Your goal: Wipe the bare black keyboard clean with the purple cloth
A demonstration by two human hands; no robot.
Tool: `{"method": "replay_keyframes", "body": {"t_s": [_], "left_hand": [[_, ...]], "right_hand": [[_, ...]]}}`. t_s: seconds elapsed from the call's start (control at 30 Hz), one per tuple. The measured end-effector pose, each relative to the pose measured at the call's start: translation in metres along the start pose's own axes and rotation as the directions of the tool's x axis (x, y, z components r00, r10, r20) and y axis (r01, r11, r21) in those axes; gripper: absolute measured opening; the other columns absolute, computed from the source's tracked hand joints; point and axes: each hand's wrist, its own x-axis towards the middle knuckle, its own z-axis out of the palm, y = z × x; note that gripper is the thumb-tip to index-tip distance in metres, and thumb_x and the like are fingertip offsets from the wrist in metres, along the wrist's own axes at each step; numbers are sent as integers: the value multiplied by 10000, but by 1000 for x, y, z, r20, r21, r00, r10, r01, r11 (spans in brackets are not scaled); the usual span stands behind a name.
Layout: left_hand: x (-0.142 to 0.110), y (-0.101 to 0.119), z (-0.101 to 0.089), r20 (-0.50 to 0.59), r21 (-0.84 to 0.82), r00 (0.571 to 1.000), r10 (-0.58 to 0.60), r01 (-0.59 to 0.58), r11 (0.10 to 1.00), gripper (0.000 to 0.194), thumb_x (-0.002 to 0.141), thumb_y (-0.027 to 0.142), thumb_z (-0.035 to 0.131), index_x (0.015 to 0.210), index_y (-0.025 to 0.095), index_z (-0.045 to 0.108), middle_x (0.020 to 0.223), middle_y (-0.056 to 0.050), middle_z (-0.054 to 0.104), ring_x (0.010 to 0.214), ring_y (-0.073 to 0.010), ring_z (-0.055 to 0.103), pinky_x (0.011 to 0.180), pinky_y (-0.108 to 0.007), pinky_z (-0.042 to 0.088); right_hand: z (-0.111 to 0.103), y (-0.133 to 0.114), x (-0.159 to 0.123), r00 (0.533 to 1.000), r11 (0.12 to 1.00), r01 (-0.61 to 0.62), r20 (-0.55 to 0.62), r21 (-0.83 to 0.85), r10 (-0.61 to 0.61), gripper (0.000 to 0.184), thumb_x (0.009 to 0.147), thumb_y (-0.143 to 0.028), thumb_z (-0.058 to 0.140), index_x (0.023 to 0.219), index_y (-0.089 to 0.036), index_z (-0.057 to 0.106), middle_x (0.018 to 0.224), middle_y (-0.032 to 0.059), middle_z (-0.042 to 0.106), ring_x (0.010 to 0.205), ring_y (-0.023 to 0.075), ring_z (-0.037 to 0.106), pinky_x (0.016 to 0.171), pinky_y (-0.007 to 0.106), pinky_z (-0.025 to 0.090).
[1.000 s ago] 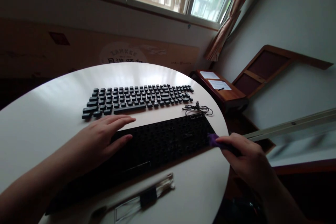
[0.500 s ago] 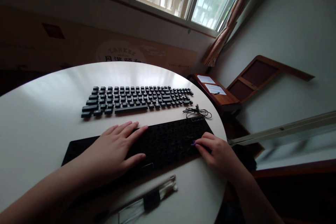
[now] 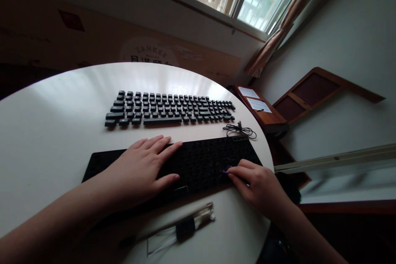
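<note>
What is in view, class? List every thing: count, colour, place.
Table: one, white, centre
Keycaps: many, black, table's far side
Keyboard base: one, black, before keycaps
Cable: one, black, beyond base
Small item: one, purple, right fingertips
Tools: unclear, pale and dark, near side
Stand: one, brown, right
Papers: two, white, on stand
Pen: one, dark, on paper
Window: one, pale frame, top
Curtain: one, brown, beside window
Board: one, tan, far wall
Framed panel: one, brown, right wall
Left hand: one, bare, on base
Right hand: one, bare, at base

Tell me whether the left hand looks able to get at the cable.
Probably yes: the left hand rests open on the keyboard, the cable lies exposed at its far edge, and the right hand sits nearer the front, off that path.
</note>
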Motion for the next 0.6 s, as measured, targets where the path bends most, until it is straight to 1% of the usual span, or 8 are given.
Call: {"method": "replay_keyframes", "body": {"t_s": [0.1,0.17,0.27,0.37,0.4,0.43,0.5,0.6], "left_hand": [[0,0,-1,15,3,1000,2,-2,1000,800,890,730,459,1548,276,428,1581,-127,448,1430,-392,433,1171,-537,293],[0,1,-2,33,6,999,-2,2,1000,806,893,733,450,1555,274,413,1590,-135,431,1439,-394,420,1173,-548,285],[0,4,-4,56,4,998,-17,16,1000,807,891,727,455,1560,277,400,1595,-136,423,1446,-394,409,1175,-554,278],[1,6,-7,104,22,994,-35,32,999,816,892,719,454,1573,278,369,1602,-138,412,1447,-394,406,1173,-560,276],[1,7,-8,115,30,993,-37,34,999,819,894,719,448,1577,277,359,1606,-140,405,1449,-394,402,1173,-562,275],[1,7,-8,120,34,992,-38,34,999,821,897,720,441,1580,275,352,1609,-141,399,1452,-394,397,1174,-562,272],[1,7,-8,117,38,993,-35,30,999,820,901,719,435,1582,271,349,1613,-140,392,1460,-393,385,1178,-559,267],[1,8,-9,114,43,993,-36,31,999,811,903,712,444,1577,270,363,1616,-135,388,1468,-388,374,1184,-548,262]], "right_hand": [[-5,14,-6,1000,1000,22,21,19,-22,232,992,-270,563,1116,-285,759,846,17,678,714,151,661,638,254,491],[-5,25,-11,999,999,12,-36,37,-10,231,1000,-261,550,1109,-255,753,842,28,681,718,160,666,667,271,518],[0,34,-18,975,998,-3,-222,70,19,197,1003,-245,548,1081,-208,726,890,57,717,793,192,702,737,306,564],[6,29,-18,896,995,-26,-438,98,67,101,970,-242,615,1046,-210,672,916,54,736,821,206,718,740,313,583],[8,25,-16,873,994,-16,-483,105,65,77,958,-233,633,1031,-213,649,918,52,734,821,206,716,736,314,584],[9,21,-13,867,994,14,-497,105,41,64,951,-215,638,1015,-216,627,926,53,731,824,204,711,740,317,583],[12,13,-6,896,990,112,-439,83,-65,67,949,-162,620,978,-219,599,952,61,732,834,199,698,746,323,576],[11,9,3,941,966,258,-236,33,-243,94,958,-136,581,999,-215,612,952,60,739,818,194,691,724,323,572]]}}
